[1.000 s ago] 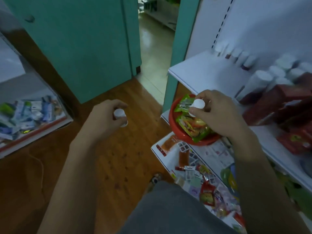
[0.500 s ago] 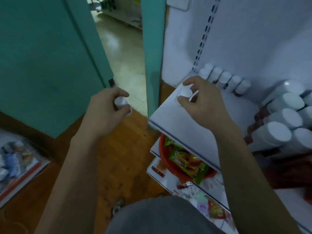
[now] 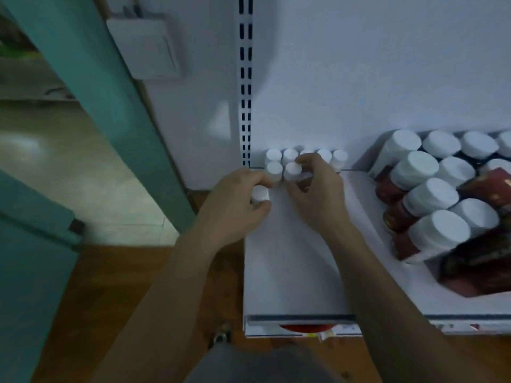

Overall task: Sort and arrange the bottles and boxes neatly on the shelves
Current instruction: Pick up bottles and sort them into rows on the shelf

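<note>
Small white bottle sits pinched in the left hand, fingers curled tight, at the shelf edge. Right hand fingers close around another bottle in the back cluster. Bigger red bottles crowd the right.

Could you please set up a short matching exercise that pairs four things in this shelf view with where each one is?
Things:
1. small white-capped bottle
2. back row of small white-capped bottles
3. large white-capped bottles with dark red labels
4. teal door frame

Places:
A. lined up against the shelf's back wall
B. held in the left hand at the shelf's left edge
C. left of the white shelf
D. leaning in a cluster on the shelf's right side

Pairs: 1-B, 2-A, 3-D, 4-C
</note>
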A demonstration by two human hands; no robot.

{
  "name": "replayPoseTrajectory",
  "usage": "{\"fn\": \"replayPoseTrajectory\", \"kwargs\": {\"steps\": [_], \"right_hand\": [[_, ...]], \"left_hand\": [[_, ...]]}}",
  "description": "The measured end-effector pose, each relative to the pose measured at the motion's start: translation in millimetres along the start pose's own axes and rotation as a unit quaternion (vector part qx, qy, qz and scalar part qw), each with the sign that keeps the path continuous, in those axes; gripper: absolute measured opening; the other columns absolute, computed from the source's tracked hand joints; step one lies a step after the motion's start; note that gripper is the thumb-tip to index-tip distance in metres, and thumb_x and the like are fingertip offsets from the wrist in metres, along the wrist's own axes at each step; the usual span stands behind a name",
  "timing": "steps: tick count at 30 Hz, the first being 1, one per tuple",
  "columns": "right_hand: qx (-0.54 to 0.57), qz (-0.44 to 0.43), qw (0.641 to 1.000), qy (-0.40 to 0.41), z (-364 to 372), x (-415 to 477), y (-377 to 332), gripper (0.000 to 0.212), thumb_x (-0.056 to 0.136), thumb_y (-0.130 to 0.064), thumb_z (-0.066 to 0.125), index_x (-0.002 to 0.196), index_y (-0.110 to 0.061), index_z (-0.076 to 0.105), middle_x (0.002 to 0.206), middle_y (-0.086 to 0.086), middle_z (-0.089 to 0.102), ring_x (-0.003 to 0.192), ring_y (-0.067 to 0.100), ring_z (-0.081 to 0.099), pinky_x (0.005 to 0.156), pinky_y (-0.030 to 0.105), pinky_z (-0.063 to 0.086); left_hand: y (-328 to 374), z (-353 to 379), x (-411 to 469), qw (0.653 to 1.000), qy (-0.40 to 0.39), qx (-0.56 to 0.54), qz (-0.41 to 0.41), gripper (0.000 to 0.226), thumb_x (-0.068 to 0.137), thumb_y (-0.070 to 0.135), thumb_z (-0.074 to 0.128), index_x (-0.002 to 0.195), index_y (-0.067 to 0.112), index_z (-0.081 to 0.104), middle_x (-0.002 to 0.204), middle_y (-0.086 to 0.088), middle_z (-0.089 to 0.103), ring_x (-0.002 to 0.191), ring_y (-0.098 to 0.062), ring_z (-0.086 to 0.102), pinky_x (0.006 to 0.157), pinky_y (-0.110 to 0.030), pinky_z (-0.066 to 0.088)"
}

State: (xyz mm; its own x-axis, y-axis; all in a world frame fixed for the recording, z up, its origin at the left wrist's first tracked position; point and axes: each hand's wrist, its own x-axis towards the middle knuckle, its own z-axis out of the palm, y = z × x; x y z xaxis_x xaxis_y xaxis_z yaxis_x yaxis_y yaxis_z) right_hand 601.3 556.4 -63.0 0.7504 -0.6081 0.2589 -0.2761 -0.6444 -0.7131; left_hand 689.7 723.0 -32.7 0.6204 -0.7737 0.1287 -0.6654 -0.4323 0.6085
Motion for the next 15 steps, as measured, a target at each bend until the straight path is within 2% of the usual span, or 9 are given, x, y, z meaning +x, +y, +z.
{"fn": "replayPoseTrajectory", "kwargs": {"steps": [3, 5, 8, 10, 13, 15], "right_hand": [[-0.024, 0.021, 0.998, 0.058, 2, -16, -11, 0.049, 0.082, -0.008, 0.073, 0.128, -0.015, 0.055, 0.121, 0.007, 0.058, 0.088, 0.018, 0.062, 0.075, 0.026, 0.049], [-0.021, 0.026, 0.995, 0.09, -7, -33, -14, 0.053, 0.078, -0.011, 0.071, 0.127, -0.022, 0.055, 0.119, -0.003, 0.056, 0.082, 0.007, 0.059, 0.071, 0.017, 0.045], [0.006, -0.005, 0.999, 0.042, -17, -51, -21, 0.053, 0.079, -0.024, 0.071, 0.13, -0.027, 0.055, 0.114, -0.013, 0.06, 0.09, 0.008, 0.059, 0.07, 0.013, 0.042], [0.008, -0.023, 0.999, 0.045, -18, -54, -23, 0.047, 0.085, -0.029, 0.076, 0.129, -0.022, 0.058, 0.113, -0.013, 0.064, 0.091, 0.006, 0.06, 0.071, 0.01, 0.041], [-0.006, -0.02, 0.994, 0.11, -19, -55, -21, 0.035, 0.091, -0.032, 0.073, 0.122, -0.021, 0.061, 0.11, -0.016, 0.066, 0.09, -0.002, 0.06, 0.072, 0.006, 0.039], [-0.019, 0.015, 0.99, 0.137, -18, -55, -14, 0.031, 0.093, -0.033, 0.071, 0.122, -0.023, 0.062, 0.11, -0.016, 0.066, 0.092, 0.001, 0.06, 0.072, 0.006, 0.038]], "left_hand": [[-5, -12, 18, 0.998, -0.005, -0.021, 0.066, 0.025, 0.087, 0.024, 0.073, 0.112, 0.025, 0.067, 0.106, 0.01, 0.064, 0.091, -0.005, 0.056, 0.078, -0.02, 0.046], [-3, -16, 25, 0.994, -0.004, -0.045, 0.095, 0.021, 0.087, 0.026, 0.073, 0.107, 0.027, 0.067, 0.1, 0.012, 0.063, 0.085, -0.003, 0.056, 0.071, -0.017, 0.044], [9, -16, 34, 0.988, -0.023, -0.099, 0.118, 0.021, 0.088, 0.03, 0.073, 0.108, 0.03, 0.066, 0.099, 0.017, 0.063, 0.087, 0.001, 0.059, 0.067, -0.01, 0.045], [17, -14, 36, 0.98, -0.05, -0.139, 0.132, 0.022, 0.088, 0.028, 0.074, 0.108, 0.031, 0.066, 0.098, 0.017, 0.064, 0.09, 0.003, 0.061, 0.071, -0.01, 0.049], [23, -9, 35, 0.966, -0.093, -0.201, 0.133, 0.031, 0.09, 0.027, 0.073, 0.119, 0.035, 0.064, 0.108, 0.022, 0.065, 0.095, 0.007, 0.064, 0.075, -0.01, 0.053], [20, -9, 33, 0.962, -0.074, -0.237, 0.112, 0.032, 0.093, 0.031, 0.071, 0.122, 0.038, 0.06, 0.118, 0.022, 0.063, 0.098, 0.005, 0.065, 0.075, -0.01, 0.053]]}}
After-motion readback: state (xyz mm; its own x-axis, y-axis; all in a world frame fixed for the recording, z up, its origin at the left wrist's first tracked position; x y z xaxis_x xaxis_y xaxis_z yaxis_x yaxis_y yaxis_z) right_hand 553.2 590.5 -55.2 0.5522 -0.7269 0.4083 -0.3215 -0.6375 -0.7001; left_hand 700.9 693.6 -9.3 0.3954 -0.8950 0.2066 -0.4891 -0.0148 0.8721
